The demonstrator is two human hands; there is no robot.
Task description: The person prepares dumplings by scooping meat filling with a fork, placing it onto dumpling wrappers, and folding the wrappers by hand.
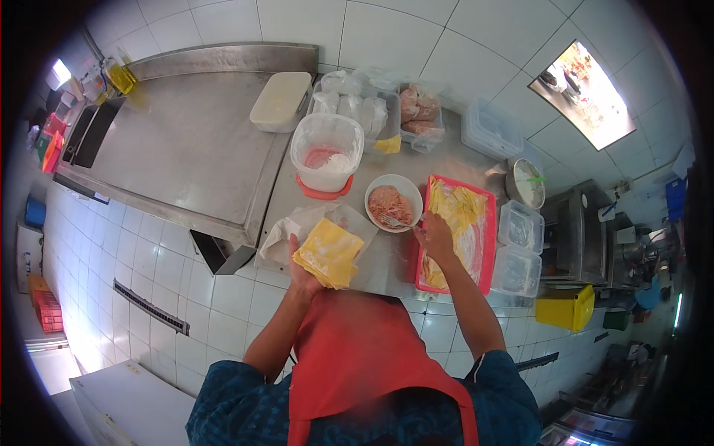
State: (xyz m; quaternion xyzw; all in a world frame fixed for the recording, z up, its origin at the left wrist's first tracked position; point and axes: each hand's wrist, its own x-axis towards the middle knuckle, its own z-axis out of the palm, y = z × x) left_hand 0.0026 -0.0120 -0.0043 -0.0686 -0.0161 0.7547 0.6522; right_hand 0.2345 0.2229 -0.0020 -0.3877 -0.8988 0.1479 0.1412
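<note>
A floury stack of square yellow dough wrappers [328, 252] lies on my left hand [304, 273], which supports it from below over a sheet of white paper [279, 229]. My right hand [437, 237] grips the handle end of a metal fork [395, 222], whose tines rest in raw minced meat [390, 204]. The meat is in a white bowl [416, 192]. Under my right forearm is a red tray [489, 240] holding folded yellow dough pieces [460, 206] and loose flour.
A plastic tub with flour [327, 131] stands on a red lid [324, 192]. Behind are containers of bagged food [360, 111] and bagged meat [421, 108]. Clear containers [520, 228] and a metal bowl [510, 187] stand right; a lidded container [280, 100] sits left.
</note>
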